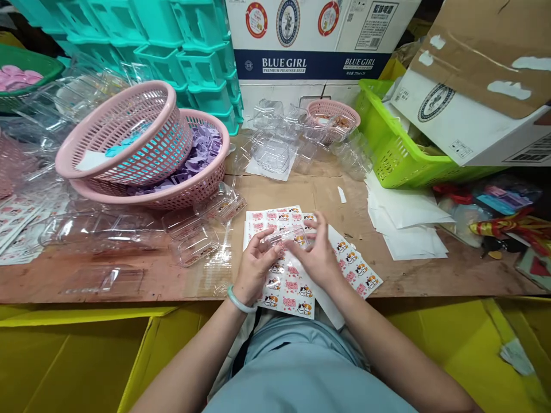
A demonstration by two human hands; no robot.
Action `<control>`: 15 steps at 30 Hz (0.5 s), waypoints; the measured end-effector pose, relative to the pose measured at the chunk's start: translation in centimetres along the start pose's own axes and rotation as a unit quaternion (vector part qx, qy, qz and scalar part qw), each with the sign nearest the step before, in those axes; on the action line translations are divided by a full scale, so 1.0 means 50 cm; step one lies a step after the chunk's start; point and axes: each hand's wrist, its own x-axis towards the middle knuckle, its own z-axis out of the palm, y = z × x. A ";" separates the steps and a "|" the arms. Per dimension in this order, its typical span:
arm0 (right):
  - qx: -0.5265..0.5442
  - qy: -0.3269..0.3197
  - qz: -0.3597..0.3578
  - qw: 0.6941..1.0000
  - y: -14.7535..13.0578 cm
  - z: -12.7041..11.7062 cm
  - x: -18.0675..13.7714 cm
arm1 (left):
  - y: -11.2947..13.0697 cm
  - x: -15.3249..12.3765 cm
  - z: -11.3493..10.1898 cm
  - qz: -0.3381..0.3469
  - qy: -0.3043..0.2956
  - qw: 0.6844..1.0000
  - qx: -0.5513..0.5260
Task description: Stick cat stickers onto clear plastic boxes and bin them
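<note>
My left hand (pixel 257 263) is closed on a small clear plastic box (pixel 289 234), its thumb on the near side. From the right, my right hand (pixel 319 256) touches the same box, thumb and fingers bent around its right end. A pink print shows through the plastic near my left thumb. Under both hands lie sticker sheets (pixel 297 287) with cartoon cats and pink lettering; more of them fan out to the right. To the left of my hands, several clear plastic boxes (pixel 196 244) rest on the table, some bearing a small printed sticker.
Two pink baskets (pixel 206 192) stand at the left, with purple and blue pieces inside. Clear plastic shells (pixel 273 152) pile up at the back. A green crate (pixel 400 152) and white papers (pixel 407 212) are on the right. Turquoise bins (pixel 202 63) are stacked behind.
</note>
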 end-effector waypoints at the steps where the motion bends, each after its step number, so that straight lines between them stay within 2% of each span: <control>1: 0.035 -0.032 0.016 0.999 -0.005 0.005 -0.003 | 0.002 -0.007 0.005 0.005 0.002 1.000 -0.005; 4: 0.143 -0.103 0.052 0.983 -0.017 0.008 -0.004 | 0.012 -0.024 0.010 -0.002 0.008 1.000 -0.017; 7: 0.181 -0.151 0.053 0.970 -0.021 -0.010 0.006 | 0.026 -0.023 -0.002 0.006 -0.009 1.000 -0.006; 11: 0.096 -0.244 -0.063 0.963 -0.028 -0.030 0.058 | 0.048 0.004 -0.030 0.081 -0.041 0.995 0.047; 13: 0.025 -0.212 -0.102 0.972 -0.034 -0.020 0.106 | 0.058 0.022 -0.044 0.114 -0.011 0.991 0.073; 15: -0.043 -0.125 -0.116 0.984 -0.039 0.011 0.158 | 0.062 0.037 -0.057 0.131 0.034 0.987 0.089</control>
